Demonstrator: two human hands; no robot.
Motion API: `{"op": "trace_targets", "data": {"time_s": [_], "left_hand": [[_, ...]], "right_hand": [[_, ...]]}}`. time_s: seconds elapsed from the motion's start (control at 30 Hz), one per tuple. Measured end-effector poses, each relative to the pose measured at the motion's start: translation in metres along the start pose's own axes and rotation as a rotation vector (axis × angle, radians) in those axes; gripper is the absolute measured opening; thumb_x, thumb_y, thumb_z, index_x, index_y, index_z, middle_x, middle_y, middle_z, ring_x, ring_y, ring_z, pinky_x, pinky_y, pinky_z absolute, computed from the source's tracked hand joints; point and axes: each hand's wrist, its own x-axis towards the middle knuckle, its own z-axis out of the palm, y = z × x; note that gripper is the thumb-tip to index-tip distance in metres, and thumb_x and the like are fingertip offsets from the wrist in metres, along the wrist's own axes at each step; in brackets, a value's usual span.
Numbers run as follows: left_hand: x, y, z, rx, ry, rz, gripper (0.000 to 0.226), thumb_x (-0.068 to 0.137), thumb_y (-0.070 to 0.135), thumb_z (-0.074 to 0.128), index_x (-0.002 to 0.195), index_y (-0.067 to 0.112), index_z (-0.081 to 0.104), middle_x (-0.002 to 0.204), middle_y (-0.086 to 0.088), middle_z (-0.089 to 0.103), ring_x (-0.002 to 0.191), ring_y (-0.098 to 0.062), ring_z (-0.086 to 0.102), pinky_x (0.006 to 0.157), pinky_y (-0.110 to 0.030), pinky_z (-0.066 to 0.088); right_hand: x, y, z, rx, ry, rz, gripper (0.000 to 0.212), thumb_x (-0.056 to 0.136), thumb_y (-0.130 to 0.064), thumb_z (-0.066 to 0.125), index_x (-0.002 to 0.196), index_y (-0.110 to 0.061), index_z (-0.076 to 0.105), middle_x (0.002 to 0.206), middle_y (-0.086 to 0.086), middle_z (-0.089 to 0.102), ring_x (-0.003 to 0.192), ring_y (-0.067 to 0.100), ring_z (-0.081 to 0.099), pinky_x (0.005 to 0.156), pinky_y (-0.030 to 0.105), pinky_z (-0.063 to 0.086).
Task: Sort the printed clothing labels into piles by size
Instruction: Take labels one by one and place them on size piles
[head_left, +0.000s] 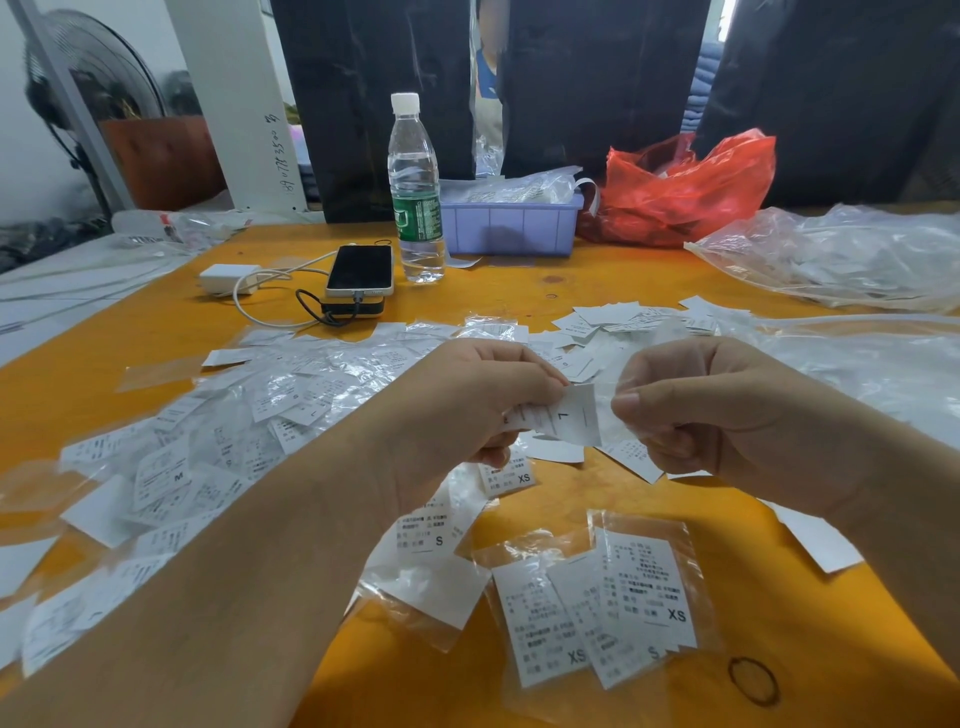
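Head view, mid-frame: left hand (467, 400) pinches L label (563, 418), right hand (691, 405) curled, contents unclear; thin, floppy paper, so grip edges w/ fingertips.

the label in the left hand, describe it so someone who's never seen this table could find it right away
Start at the orange table and find the two hands raised above the scattered labels. The left hand pinches a small white label by its edge, just short of the right hand. Unlike the loose and bagged labels lying flat around it, this one is lifted off the table and shows a single printed L.
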Motion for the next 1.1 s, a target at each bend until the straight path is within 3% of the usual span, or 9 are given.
{"op": "trace_targets", "data": {"time_s": [0.17,0.57,0.8,1.1], "left_hand": [[-0.0006,-0.0005,0.0006,-0.035,-0.014,0.018,0.034,0.091,0.01,0.061,0.062,0.022,0.073,0.067,-0.003,0.067,0.046,-0.008,0.044,0.052,-0.022,0.045],[-0.0006,-0.0015,-0.0015,-0.18,-0.036,0.052,0.017,0.093,0.009,0.059,0.081,0.013,0.07,0.073,-0.007,0.058,0.048,-0.008,0.042,0.05,-0.021,0.044],[-0.0007,-0.0011,-0.0007,-0.144,-0.031,0.048,0.015,0.093,0.01,0.06,0.083,0.013,0.07,0.077,-0.01,0.062,0.048,-0.008,0.043,0.05,-0.021,0.045],[-0.0009,-0.0011,0.0008,-0.059,-0.022,0.041,0.01,0.09,0.013,0.065,0.083,0.015,0.072,0.067,0.0,0.062,0.054,-0.011,0.047,0.053,-0.023,0.045]], "right_hand": [[-0.0007,-0.0016,0.0012,-0.007,0.002,0.011,0.014,0.069,-0.019,0.069,0.059,-0.013,0.063,0.053,0.002,0.04,0.049,0.012,0.034,0.045,0.021,0.031],[-0.0015,-0.002,0.0015,-0.043,0.0,0.011,0.012,0.07,-0.018,0.069,0.063,-0.009,0.064,0.053,0.002,0.037,0.05,0.014,0.033,0.045,0.021,0.032],[-0.0008,-0.0016,0.0024,-0.028,0.006,0.001,0.013,0.071,-0.018,0.068,0.063,-0.009,0.064,0.053,0.002,0.037,0.05,0.014,0.033,0.045,0.021,0.031],[0.0008,0.0012,0.0021,0.008,0.082,-0.035,0.009,0.071,-0.019,0.069,0.067,-0.011,0.068,0.056,0.003,0.046,0.05,0.011,0.04,0.045,0.02,0.036]]}}
